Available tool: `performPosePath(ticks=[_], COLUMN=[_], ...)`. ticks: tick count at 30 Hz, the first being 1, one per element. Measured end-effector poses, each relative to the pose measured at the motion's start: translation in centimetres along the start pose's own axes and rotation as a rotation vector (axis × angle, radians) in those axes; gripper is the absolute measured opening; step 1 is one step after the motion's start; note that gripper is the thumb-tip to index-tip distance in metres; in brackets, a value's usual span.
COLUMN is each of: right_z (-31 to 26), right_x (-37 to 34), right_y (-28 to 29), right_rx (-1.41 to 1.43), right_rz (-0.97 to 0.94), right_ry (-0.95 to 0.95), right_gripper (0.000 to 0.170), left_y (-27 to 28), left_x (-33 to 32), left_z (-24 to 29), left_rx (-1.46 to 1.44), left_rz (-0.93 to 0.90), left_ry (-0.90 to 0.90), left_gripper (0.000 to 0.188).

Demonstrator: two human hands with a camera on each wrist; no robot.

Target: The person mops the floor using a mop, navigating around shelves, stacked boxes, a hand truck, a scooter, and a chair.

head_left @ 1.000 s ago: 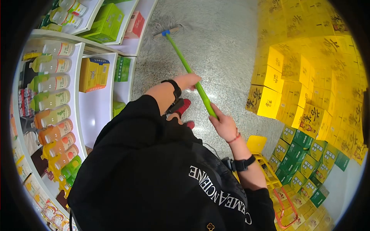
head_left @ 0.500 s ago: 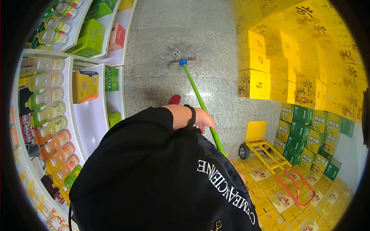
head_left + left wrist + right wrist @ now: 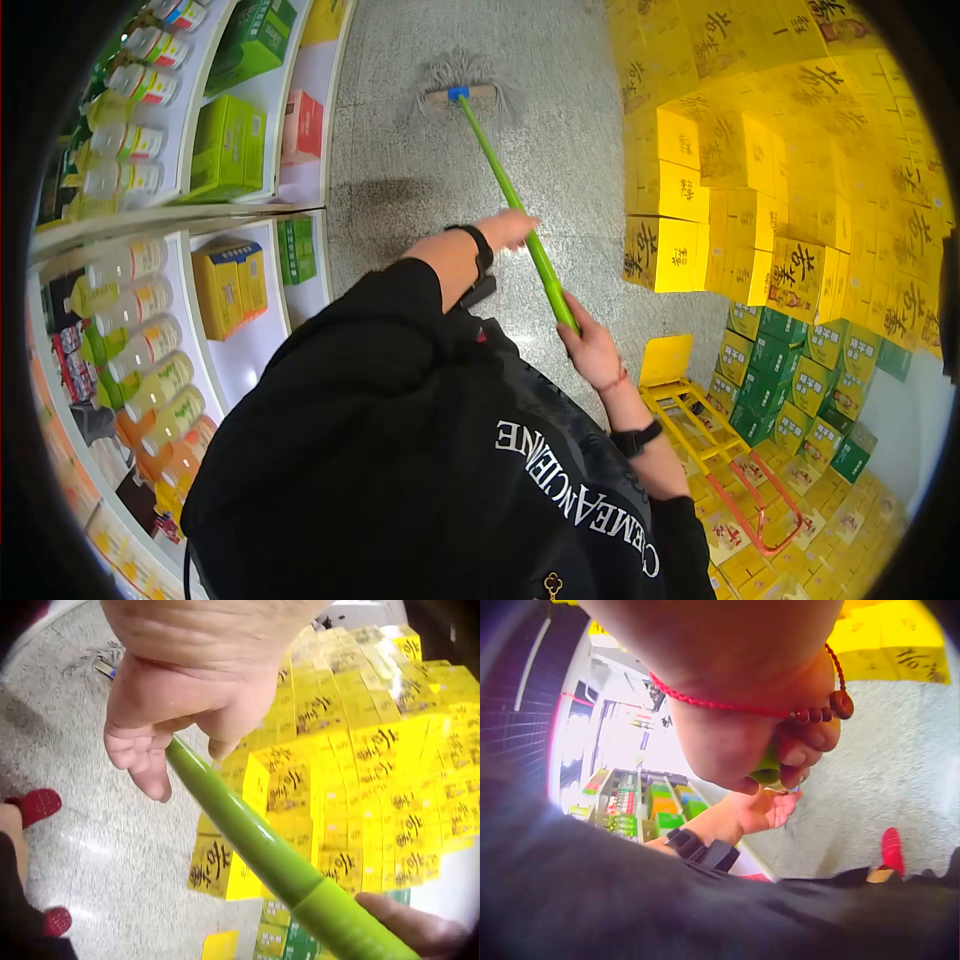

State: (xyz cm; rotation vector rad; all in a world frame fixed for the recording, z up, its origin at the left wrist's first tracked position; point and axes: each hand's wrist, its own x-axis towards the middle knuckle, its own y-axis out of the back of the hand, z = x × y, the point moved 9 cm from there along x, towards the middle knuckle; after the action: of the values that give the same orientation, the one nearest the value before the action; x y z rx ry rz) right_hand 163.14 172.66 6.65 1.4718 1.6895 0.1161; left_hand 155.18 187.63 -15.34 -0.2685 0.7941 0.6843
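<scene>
A string mop with a long green handle stretches forward over the floor. Its grey strands fan out beyond a wooden bar with a blue clamp. My left hand is loosely curled round the handle partway up, palm facing down. Around the thick top end, my right hand grips the mop close to my body. In the right wrist view, the green end shows between the right hand's fingers, and a red cord bracelet circles that wrist.
Shelves with bottles and boxes line the left side. Stacked yellow cartons rise on the right, with green cartons nearer. A yellow hand truck lies over cartons at the lower right. Grey speckled floor runs between.
The mop head was drawn toward my body half a second ago and is now pushed forward again. Both hands have moved forward with the handle; the right hand has come back into view.
</scene>
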Motion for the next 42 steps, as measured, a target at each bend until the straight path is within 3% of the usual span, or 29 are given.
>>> performPosePath(ticks=[3, 6, 11, 14, 17, 18, 21, 23, 25, 29, 32, 34, 35, 38, 42], right_z=[-5.9, -10.1, -10.6, -10.2, -7.7, -6.6, -3.3, -2.1, -0.8, 1.4, 2.9, 0.8, 2.4, 2.7, 3.6], right_x=[9.3, 16.2, 18.6, 15.3, 10.9, 9.0, 2.6, -2.2, -6.5, -15.1, -19.9, -21.8, -22.9, -23.0, -19.6], right_y=[-0.1, 0.9, 2.4, 3.2, 2.9, 2.8, 1.8, 1.3, 0.5, -0.7, -1.9, -0.2, -1.4, -0.5, 0.6], right_rx=[0.02, 0.0, -0.027, -0.129, -0.102, -0.016, 0.12, 0.169, 0.187, 0.237, 0.426, 0.273, 0.486, 0.429, 0.399], right_rz=[-0.039, -0.045, 0.031, 0.001, -0.005, -0.012, 0.027, 0.077, 0.031, 0.06, 0.154, 0.165, 0.213, 0.245, 0.244], right_ry=[0.037, 0.082, 0.044, -0.07, -0.077, -0.131, -0.195, -0.201, -0.321, -0.351, -0.318, -0.372, -0.425, -0.486, -0.433], right_gripper=[0.049, 0.05, 0.048, 0.046, 0.047, 0.047, 0.048, 0.048, 0.047, 0.048, 0.047, 0.047, 0.046, 0.045, 0.046], left_y=[10.2, 16.9, 19.5, 16.5, 11.0, 8.6, 3.4, -1.4, -4.3, -11.1, -16.0, -17.6, -17.9, -18.7, -17.5], left_x=[3.6, 6.0, 7.4, 4.7, 4.7, 6.2, 1.9, -2.1, -4.1, -9.9, -11.7, -13.4, -14.2, -14.2, -11.4], left_z=[2.9, 5.5, 8.5, 9.5, 6.5, 4.3, 4.3, 4.2, 3.9, 3.2, 1.4, 1.8, 2.0, 3.3, 4.8], left_rx=[-0.086, -0.106, -0.12, -0.122, -0.284, -0.363, -0.32, 0.088, 0.212, 0.528, 0.657, 0.721, 0.771, 0.817, 0.691], left_rz=[0.135, 0.188, 0.227, 0.205, 0.026, -0.061, -0.071, -0.372, -0.456, -0.748, -0.919, -0.945, -0.971, -0.993, -1.051], left_ry=[-0.066, -0.071, -0.074, -0.013, 0.061, 0.052, 0.111, 0.189, 0.169, 0.235, 0.29, 0.314, 0.337, 0.301, 0.281], left_gripper=[0.04, 0.037, 0.032, 0.029, 0.028, 0.028, 0.03, 0.036, 0.039, 0.05, 0.057, 0.055, 0.054, 0.055, 0.063])
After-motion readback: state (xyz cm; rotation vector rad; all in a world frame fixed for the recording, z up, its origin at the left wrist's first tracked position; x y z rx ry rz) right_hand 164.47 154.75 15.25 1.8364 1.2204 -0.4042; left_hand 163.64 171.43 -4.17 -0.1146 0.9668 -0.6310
